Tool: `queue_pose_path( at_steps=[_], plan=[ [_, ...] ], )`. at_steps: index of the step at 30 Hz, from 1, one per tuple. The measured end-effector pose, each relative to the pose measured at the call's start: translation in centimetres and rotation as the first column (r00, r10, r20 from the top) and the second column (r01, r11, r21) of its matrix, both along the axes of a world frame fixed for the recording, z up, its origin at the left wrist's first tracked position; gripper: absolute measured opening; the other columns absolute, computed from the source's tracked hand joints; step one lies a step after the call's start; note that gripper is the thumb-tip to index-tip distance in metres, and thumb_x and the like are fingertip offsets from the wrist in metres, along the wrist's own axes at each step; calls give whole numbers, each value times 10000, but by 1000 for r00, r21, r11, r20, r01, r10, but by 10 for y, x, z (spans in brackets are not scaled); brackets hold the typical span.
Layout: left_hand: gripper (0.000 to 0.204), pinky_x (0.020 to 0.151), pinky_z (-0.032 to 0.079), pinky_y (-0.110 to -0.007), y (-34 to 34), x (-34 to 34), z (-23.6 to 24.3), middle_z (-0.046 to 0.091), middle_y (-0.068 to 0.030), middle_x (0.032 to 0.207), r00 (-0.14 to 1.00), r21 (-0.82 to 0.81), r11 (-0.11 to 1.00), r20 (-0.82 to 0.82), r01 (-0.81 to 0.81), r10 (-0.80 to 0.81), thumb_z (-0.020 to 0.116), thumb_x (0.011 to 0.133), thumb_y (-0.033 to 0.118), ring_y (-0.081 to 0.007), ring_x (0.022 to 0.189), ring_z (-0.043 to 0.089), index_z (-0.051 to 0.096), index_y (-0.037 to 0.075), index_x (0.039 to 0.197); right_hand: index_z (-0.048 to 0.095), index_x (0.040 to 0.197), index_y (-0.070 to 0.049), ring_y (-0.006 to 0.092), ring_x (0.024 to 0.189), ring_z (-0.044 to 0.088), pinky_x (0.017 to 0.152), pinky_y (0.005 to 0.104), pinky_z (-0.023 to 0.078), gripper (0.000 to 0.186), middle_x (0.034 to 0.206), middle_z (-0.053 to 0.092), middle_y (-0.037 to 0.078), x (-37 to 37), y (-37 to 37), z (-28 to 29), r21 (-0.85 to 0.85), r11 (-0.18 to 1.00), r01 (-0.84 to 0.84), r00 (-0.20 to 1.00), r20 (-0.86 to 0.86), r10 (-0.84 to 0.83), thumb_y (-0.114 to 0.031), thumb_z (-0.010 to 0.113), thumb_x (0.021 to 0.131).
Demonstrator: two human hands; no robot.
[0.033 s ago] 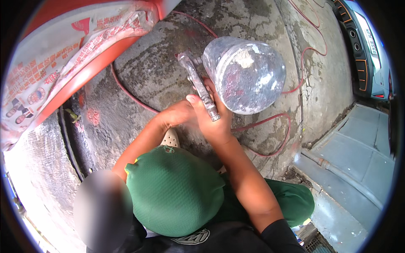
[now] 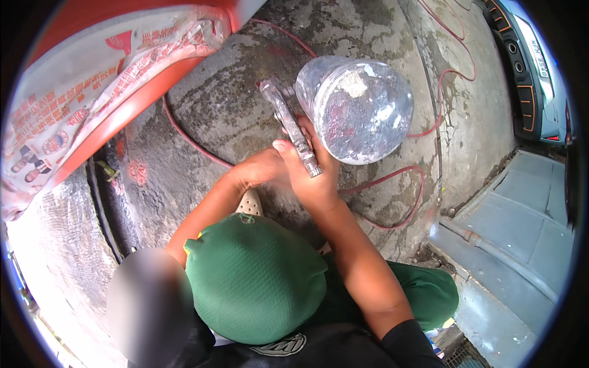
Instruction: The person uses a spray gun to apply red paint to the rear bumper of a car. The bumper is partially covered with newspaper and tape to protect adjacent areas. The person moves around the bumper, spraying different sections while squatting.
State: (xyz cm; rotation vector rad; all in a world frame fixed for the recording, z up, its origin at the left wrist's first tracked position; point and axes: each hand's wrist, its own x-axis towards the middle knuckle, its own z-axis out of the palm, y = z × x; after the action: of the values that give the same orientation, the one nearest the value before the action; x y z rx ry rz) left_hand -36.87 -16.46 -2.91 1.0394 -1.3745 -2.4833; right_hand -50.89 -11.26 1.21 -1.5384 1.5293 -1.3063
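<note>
My right hand [image 2: 313, 175] is closed around a paint-spattered spray gun [image 2: 288, 119], its thumb lying along the near end of the gun. Joined to the gun, a large grey metal paint cup [image 2: 368, 113] leans out to the right, its round end smeared with white and dull paint. My left hand [image 2: 261, 165] is close beside the right thumb, below the gun. Its fingers are smeared and partly hidden behind the right hand, so what they do is not visible.
A red painted panel [image 2: 123, 116], partly masked with printed white sheeting [image 2: 67, 104], stands at left. The red hose [image 2: 392, 224] loops over the stained concrete [image 2: 472, 178]. A vehicle's dark bumper [image 2: 512, 67] is far right, grey metal sheets [image 2: 521, 202] below it. My green-clad knee [image 2: 257, 276] is in front.
</note>
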Motion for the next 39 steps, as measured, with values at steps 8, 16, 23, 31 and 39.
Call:
queue_pose_path(
  at_steps=[8,16,23,31,39],
  plan=[
    [432,939,542,-371,2,-11,10,661,-103,1257,984,-114,986,-146,-122,105,698,983,184,-175,1118,611,581,25,1367,766,990,-61,411,859,714,774,484,552,252,936,755,173,-3,-8,26,61,998,32,997,-75,-27,-282,804,874],
    [474,961,551,-398,-8,2,21,642,-92,1305,997,-161,987,-78,-11,-2,705,980,281,-205,1189,606,587,47,1374,629,1268,67,298,1060,686,945,412,529,503,1191,707,177,-7,0,28,-152,988,-37,975,-222,3,-136,852,865],
    [378,1031,481,-376,-13,-1,29,656,-78,1242,987,-319,947,-160,-31,-22,684,990,276,-180,1157,592,626,22,1264,587,1277,77,198,967,701,873,331,552,500,1067,729,138,-1,-10,54,-55,998,-20,1000,-8,20,-161,822,906],
    [441,1039,490,-391,4,19,65,635,-87,1317,966,-50,997,-256,-59,44,666,1017,260,-188,1250,564,575,19,1376,553,1277,38,124,762,664,705,267,548,487,1057,732,130,-9,-1,68,-79,997,-4,990,141,15,-252,777,957],
    [453,884,518,-331,37,88,134,727,-86,1020,941,-115,983,292,-145,173,557,1079,392,-162,962,659,675,5,1284,615,1188,-2,122,847,611,757,299,507,376,965,680,60,-34,-16,134,253,967,-33,891,446,-86,-292,746,988]
  ],
)
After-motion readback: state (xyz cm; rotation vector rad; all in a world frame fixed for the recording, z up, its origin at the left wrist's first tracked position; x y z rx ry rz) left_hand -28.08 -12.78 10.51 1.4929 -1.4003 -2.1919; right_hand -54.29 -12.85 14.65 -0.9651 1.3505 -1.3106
